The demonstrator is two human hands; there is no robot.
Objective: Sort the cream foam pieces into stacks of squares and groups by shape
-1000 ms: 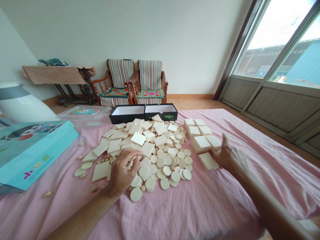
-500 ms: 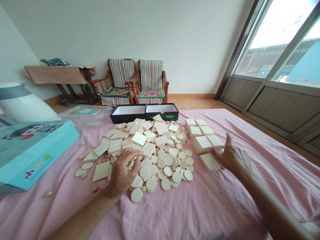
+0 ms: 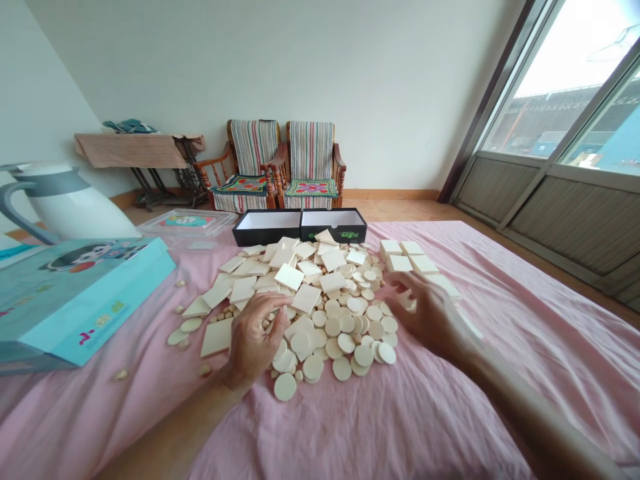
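Note:
A heap of pale wooden square tiles (image 3: 289, 277) and round wooden discs (image 3: 342, 368) lies on the cloth in front of me. My left hand (image 3: 256, 337) rests at the near left side of the heap, its fingers curved and the thumb apart, with nothing visible in its grasp. Over the heap's right edge, my right hand (image 3: 423, 312) is slightly blurred, its fingers spread and holding nothing I can see. It partly covers the neat stacks of square tiles (image 3: 424, 265) standing right of the heap.
Behind the heap stand two open black boxes (image 3: 333, 235). A turquoise box (image 3: 127, 300), a white jug (image 3: 83, 207) and a clear plastic lid (image 3: 155, 227) are at the left. Small wooden pieces (image 3: 121, 375) lie scattered on the pink tablecloth (image 3: 350, 433).
My right hand has moved left from the tile stacks to the right edge of the heap. My left hand stays by the heap. The view has turned slightly left.

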